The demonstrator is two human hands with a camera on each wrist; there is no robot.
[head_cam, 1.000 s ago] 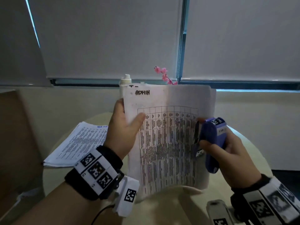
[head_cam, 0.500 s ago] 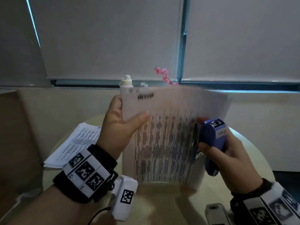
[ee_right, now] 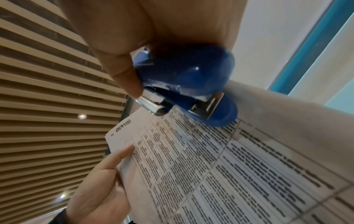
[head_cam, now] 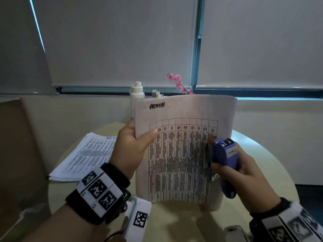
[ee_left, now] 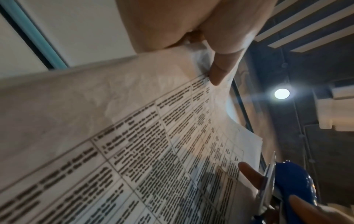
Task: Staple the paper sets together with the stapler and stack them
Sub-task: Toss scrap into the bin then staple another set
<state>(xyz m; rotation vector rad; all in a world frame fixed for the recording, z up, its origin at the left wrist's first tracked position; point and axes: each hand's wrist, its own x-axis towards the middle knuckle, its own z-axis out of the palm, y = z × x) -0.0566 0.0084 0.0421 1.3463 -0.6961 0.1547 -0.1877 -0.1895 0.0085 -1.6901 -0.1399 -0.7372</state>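
Observation:
A paper set [head_cam: 181, 151] with a printed table and "ADMIN" written at its top stands upright on the round table [head_cam: 262, 165]. My left hand [head_cam: 132, 147] pinches its upper left edge, thumb [ee_left: 220, 71] on the front sheet. My right hand [head_cam: 234, 173] grips a blue stapler [head_cam: 222, 159] in front of the set's right side, at mid height. In the right wrist view the stapler [ee_right: 184, 84] sits against the page [ee_right: 229, 174], its mouth toward the sheets. Whether paper lies between its jaws I cannot tell.
A second stack of printed sheets [head_cam: 87, 158] lies flat at the table's left. Behind the held set stand a white bottle [head_cam: 137, 93] and pink flowers [head_cam: 178, 82] by the window ledge. A brown panel [head_cam: 15, 154] borders the left.
The paper set dropped and blurred half a second ago, and now stands still and upright again with its bottom edge on the table. The stapler stays at the right side.

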